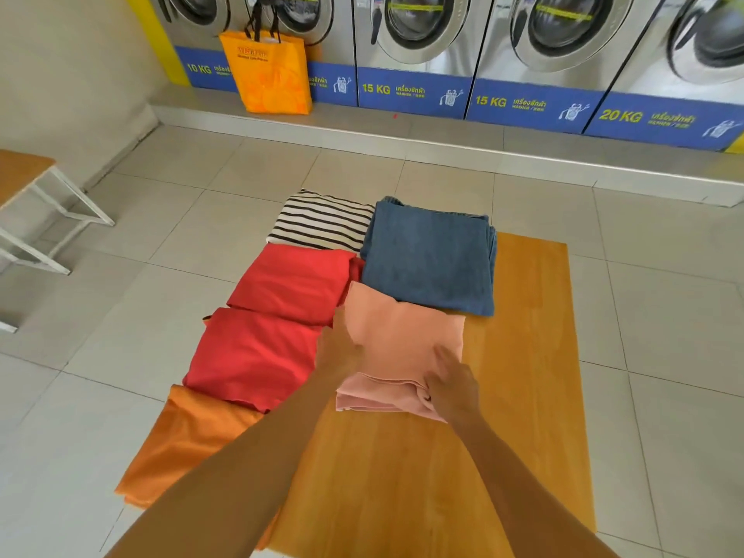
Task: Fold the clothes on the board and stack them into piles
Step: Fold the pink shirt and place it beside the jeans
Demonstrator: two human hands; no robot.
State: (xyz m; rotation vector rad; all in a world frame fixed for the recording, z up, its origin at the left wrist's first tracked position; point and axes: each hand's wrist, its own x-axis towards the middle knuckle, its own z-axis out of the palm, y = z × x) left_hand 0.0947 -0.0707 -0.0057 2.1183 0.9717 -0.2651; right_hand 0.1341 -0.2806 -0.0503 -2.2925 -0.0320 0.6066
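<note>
A row of front-loading washing machines [418, 30] stands along the far wall above the tiled floor [664, 275]. A wooden board [523, 376] lies on that floor and carries the clothes. Along its left edge, near to far, sit a folded orange garment [181, 441], two folded red garments [253, 352] [294, 281], and a striped black-and-white one [322, 221]. A folded blue towel [432, 255] lies at the far middle. Just in front of it, overlapping its near edge, is a folded pink garment [398, 344]. The left hand [338, 348] lies flat against its left side, fingers spread. The right hand [453, 386] presses its near right corner, fingers loosely extended, gripping nothing. An orange shopping bag [267, 74] leans on a washer.
</note>
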